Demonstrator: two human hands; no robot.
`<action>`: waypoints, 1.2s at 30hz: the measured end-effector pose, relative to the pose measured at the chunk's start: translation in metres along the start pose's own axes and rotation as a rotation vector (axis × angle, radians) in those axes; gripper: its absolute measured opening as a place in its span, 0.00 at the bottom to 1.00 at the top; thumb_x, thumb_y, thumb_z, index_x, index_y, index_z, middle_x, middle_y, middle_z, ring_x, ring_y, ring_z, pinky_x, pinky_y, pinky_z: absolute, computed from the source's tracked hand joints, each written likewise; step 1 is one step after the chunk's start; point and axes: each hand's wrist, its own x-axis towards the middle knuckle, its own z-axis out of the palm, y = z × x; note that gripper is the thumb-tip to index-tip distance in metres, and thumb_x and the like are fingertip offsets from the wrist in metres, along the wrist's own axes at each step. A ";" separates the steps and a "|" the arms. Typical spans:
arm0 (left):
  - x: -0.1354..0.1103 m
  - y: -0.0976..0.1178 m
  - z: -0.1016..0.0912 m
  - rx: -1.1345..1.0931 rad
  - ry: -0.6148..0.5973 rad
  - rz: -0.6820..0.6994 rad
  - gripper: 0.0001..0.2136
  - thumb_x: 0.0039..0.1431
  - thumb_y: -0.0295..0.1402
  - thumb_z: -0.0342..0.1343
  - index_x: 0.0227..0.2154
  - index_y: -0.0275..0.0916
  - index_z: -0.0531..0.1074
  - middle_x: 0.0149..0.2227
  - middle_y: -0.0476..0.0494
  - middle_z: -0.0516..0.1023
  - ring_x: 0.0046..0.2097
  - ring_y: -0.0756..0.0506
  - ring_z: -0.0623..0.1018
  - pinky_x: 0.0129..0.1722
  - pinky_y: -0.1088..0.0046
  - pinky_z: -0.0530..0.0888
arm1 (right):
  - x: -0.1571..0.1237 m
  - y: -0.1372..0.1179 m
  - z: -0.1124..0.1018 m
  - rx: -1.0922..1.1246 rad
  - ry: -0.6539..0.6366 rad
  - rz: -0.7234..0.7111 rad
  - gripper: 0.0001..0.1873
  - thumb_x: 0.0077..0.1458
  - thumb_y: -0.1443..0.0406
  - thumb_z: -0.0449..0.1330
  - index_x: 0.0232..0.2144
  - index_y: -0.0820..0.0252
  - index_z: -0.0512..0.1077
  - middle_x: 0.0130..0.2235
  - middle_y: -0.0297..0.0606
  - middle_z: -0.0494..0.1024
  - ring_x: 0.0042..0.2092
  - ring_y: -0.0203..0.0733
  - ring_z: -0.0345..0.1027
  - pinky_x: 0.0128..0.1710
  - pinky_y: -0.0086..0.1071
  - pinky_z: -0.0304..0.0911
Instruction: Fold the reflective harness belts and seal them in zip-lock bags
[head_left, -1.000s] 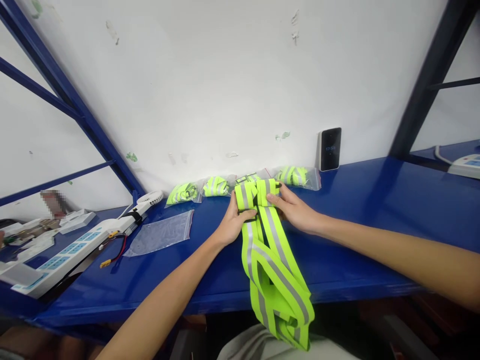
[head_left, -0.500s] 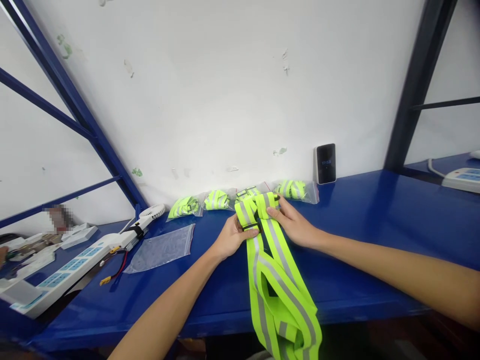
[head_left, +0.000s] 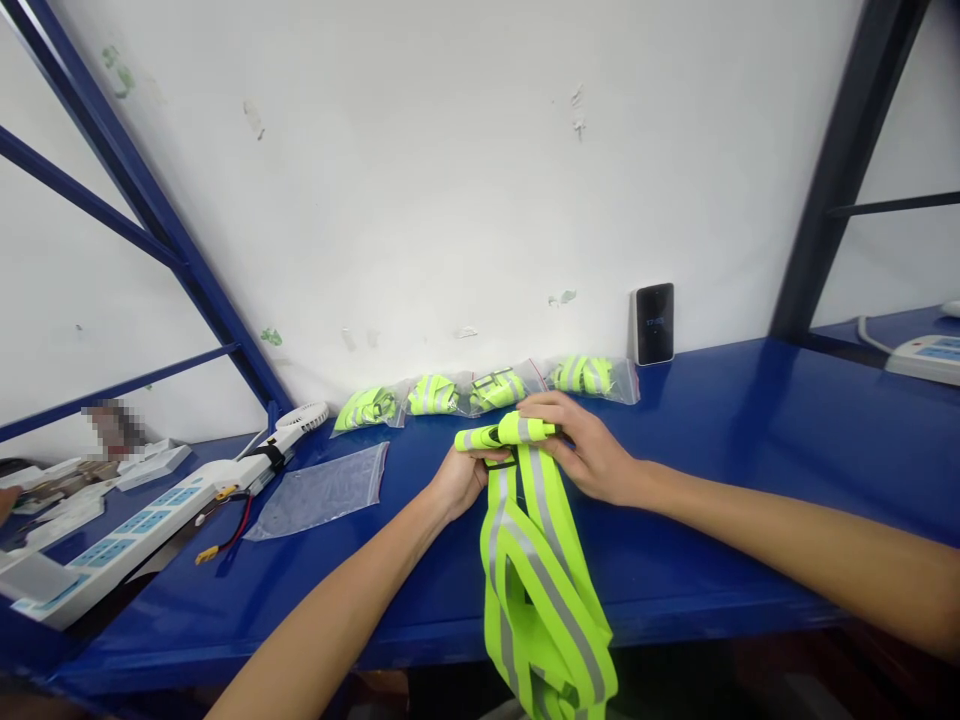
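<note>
Your left hand sits lower, turned inward, its fingers curled toward the right; your right hand lies higher, knuckles up, its fingers reaching left over the left hand; the hands are close together; your left forearm angles in from the bottom edge; your right forearm comes in from the right edge.

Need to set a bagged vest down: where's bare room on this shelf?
Widest: the blue shelf right of the right hand, below the black device. Smaller: between the empty zip bag and the left hand. Crowded: the bagged vests along the wall, the power strip far left.
</note>
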 end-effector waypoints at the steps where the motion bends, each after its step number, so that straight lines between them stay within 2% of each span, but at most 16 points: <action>1: 0.000 -0.001 0.001 -0.033 -0.005 0.002 0.13 0.35 0.22 0.65 0.29 0.34 0.78 0.31 0.43 0.82 0.40 0.37 0.81 0.47 0.58 0.76 | 0.000 0.002 0.000 -0.024 0.013 -0.032 0.17 0.62 0.65 0.53 0.53 0.50 0.67 0.55 0.45 0.70 0.57 0.51 0.64 0.56 0.49 0.61; 4: -0.002 -0.001 0.003 -0.069 -0.050 0.026 0.14 0.39 0.23 0.67 0.33 0.34 0.78 0.34 0.42 0.82 0.39 0.40 0.81 0.48 0.60 0.75 | 0.001 0.011 -0.003 -0.051 0.000 -0.096 0.20 0.62 0.67 0.53 0.55 0.49 0.65 0.55 0.45 0.70 0.58 0.51 0.63 0.58 0.51 0.59; 7: -0.008 0.003 0.003 -0.024 -0.092 0.095 0.16 0.42 0.25 0.69 0.38 0.33 0.78 0.37 0.41 0.82 0.39 0.43 0.81 0.49 0.61 0.75 | 0.001 0.025 -0.008 -0.062 -0.054 -0.097 0.20 0.62 0.68 0.52 0.55 0.49 0.66 0.55 0.44 0.71 0.58 0.50 0.64 0.58 0.51 0.61; 13: -0.015 0.021 -0.004 0.023 -0.259 0.143 0.23 0.45 0.35 0.70 0.45 0.33 0.76 0.46 0.35 0.80 0.47 0.38 0.80 0.51 0.61 0.74 | 0.000 0.046 -0.017 -0.060 -0.071 -0.040 0.18 0.61 0.67 0.53 0.52 0.48 0.70 0.59 0.42 0.69 0.60 0.48 0.63 0.59 0.51 0.60; 18: -0.010 0.023 -0.009 0.105 -0.192 0.155 0.23 0.46 0.30 0.69 0.48 0.34 0.74 0.47 0.38 0.80 0.48 0.40 0.79 0.51 0.66 0.74 | 0.003 0.027 -0.018 0.025 -0.043 0.051 0.18 0.58 0.68 0.56 0.48 0.47 0.74 0.59 0.41 0.69 0.60 0.51 0.63 0.59 0.53 0.60; 21: -0.008 0.024 -0.011 0.114 -0.169 0.233 0.25 0.43 0.27 0.70 0.47 0.35 0.74 0.47 0.39 0.80 0.47 0.40 0.80 0.48 0.67 0.75 | 0.005 0.007 -0.018 0.169 -0.064 0.217 0.21 0.55 0.68 0.60 0.51 0.49 0.74 0.65 0.41 0.59 0.61 0.55 0.61 0.55 0.52 0.64; 22: -0.007 0.025 -0.012 0.118 -0.162 0.253 0.26 0.41 0.26 0.70 0.47 0.35 0.74 0.46 0.39 0.80 0.46 0.40 0.80 0.47 0.68 0.75 | 0.006 0.001 -0.017 0.217 -0.109 0.267 0.22 0.54 0.67 0.61 0.53 0.49 0.73 0.65 0.41 0.60 0.62 0.57 0.60 0.56 0.52 0.63; 24: -0.006 0.026 -0.013 0.134 -0.159 0.279 0.26 0.40 0.26 0.71 0.46 0.35 0.74 0.46 0.39 0.81 0.45 0.41 0.80 0.47 0.68 0.75 | 0.008 -0.007 -0.015 0.288 -0.118 0.358 0.21 0.55 0.63 0.61 0.53 0.51 0.74 0.59 0.41 0.68 0.61 0.58 0.61 0.56 0.54 0.62; 26: -0.003 0.025 -0.016 0.166 -0.165 0.298 0.26 0.39 0.26 0.71 0.45 0.34 0.74 0.45 0.39 0.81 0.44 0.40 0.81 0.47 0.66 0.74 | 0.010 -0.009 -0.012 0.367 -0.053 0.419 0.27 0.55 0.62 0.63 0.58 0.51 0.68 0.58 0.41 0.70 0.60 0.56 0.61 0.55 0.52 0.65; 28: 0.000 0.022 -0.019 0.207 -0.167 0.322 0.26 0.40 0.27 0.71 0.45 0.35 0.74 0.44 0.39 0.81 0.44 0.40 0.81 0.48 0.65 0.74 | 0.012 -0.008 -0.010 0.471 -0.001 0.481 0.43 0.52 0.63 0.66 0.66 0.47 0.54 0.61 0.42 0.67 0.58 0.53 0.64 0.51 0.48 0.70; 29: 0.002 0.021 -0.021 0.231 -0.169 0.335 0.25 0.40 0.27 0.71 0.45 0.35 0.74 0.43 0.40 0.81 0.44 0.41 0.81 0.48 0.65 0.74 | 0.012 -0.006 -0.010 0.511 -0.006 0.519 0.49 0.50 0.64 0.67 0.68 0.46 0.48 0.60 0.42 0.67 0.57 0.52 0.66 0.49 0.46 0.71; 30: 0.003 0.019 -0.023 0.256 -0.170 0.345 0.25 0.39 0.26 0.71 0.44 0.35 0.74 0.42 0.40 0.81 0.43 0.41 0.81 0.47 0.65 0.74 | 0.012 -0.004 -0.010 0.529 -0.037 0.560 0.51 0.48 0.66 0.68 0.68 0.47 0.47 0.59 0.42 0.69 0.54 0.51 0.69 0.48 0.45 0.72; 31: 0.004 0.018 -0.024 0.282 -0.168 0.353 0.24 0.39 0.26 0.71 0.43 0.35 0.74 0.40 0.41 0.81 0.42 0.42 0.80 0.46 0.66 0.75 | 0.012 -0.003 -0.010 0.525 -0.080 0.594 0.48 0.48 0.67 0.68 0.67 0.50 0.51 0.55 0.42 0.73 0.52 0.50 0.71 0.47 0.45 0.72; 33: 0.005 0.017 -0.027 0.333 -0.163 0.361 0.22 0.38 0.26 0.72 0.39 0.35 0.74 0.37 0.43 0.81 0.40 0.43 0.80 0.43 0.68 0.75 | 0.011 0.001 -0.009 0.489 -0.158 0.635 0.34 0.48 0.67 0.67 0.59 0.57 0.65 0.48 0.41 0.78 0.48 0.49 0.73 0.47 0.43 0.72; 34: 0.005 0.017 -0.028 0.355 -0.161 0.364 0.21 0.38 0.26 0.72 0.38 0.35 0.73 0.36 0.44 0.81 0.40 0.44 0.80 0.43 0.69 0.75 | 0.010 0.002 -0.009 0.484 -0.181 0.655 0.28 0.49 0.67 0.66 0.54 0.58 0.70 0.45 0.40 0.79 0.46 0.49 0.74 0.44 0.41 0.72; 36: 0.005 0.017 -0.029 0.390 -0.163 0.377 0.20 0.39 0.27 0.71 0.38 0.36 0.73 0.35 0.45 0.80 0.40 0.44 0.80 0.43 0.69 0.74 | 0.007 0.005 -0.006 0.520 -0.195 0.723 0.23 0.51 0.66 0.66 0.51 0.57 0.71 0.42 0.39 0.79 0.41 0.47 0.76 0.35 0.36 0.73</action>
